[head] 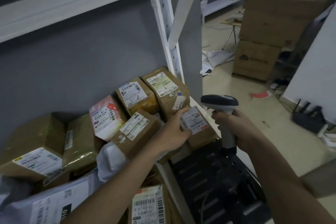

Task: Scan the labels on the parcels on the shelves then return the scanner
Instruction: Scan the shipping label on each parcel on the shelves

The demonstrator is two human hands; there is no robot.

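My right hand (234, 125) grips the handle of a grey and black barcode scanner (221, 104), held upright with its head turned left. My left hand (174, 129) holds the left edge of a small brown parcel (200, 129) at the right end of the shelf, its white barcode label facing up. Several other labelled parcels lie on the shelf: two brown boxes marked by hand (135, 94) (166, 85), a pink one (107, 114), a tilted box (135, 129) and a large box (34, 152) at the left.
White shelf uprights (171, 42) stand just behind the parcels. A black slotted crate (209, 178) sits below my right arm. Stacked cardboard boxes (263, 32), loose papers and a black router (309, 116) lie on the floor to the right.
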